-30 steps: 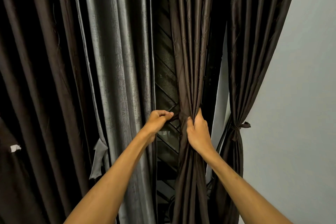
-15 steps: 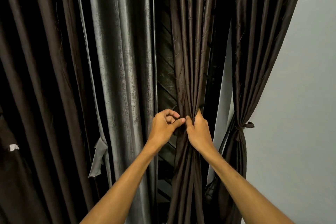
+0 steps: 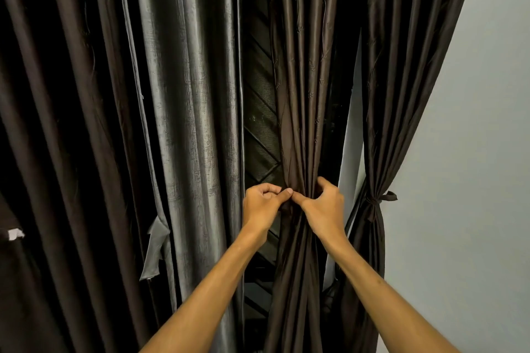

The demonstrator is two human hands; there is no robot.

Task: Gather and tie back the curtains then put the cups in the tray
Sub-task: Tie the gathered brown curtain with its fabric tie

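While hanging loose at left: dark curtain [image 3: 57, 123], grey curtain [image 3: 186, 94]. Past grille [image 3: 259, 123] gap, left hand [image 3: 262, 203] curled, pinching left edge of brown curtain [image 3: 304, 94], gathered mid-frame; right hand [image 3: 324, 206] wrapped round same bundle, thumbs touching. Beside it, tied curtain [image 3: 401, 94]; bare wall [image 3: 473, 180] rightmost.

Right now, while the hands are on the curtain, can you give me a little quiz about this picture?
1. True or false: the right curtain is already tied with a tie.
2. What do the left hand and the right hand grip? A) a towel B) the middle brown curtain C) a cup
3. How many cups can you see?

Key: 1 true. 2 B. 3 zero.
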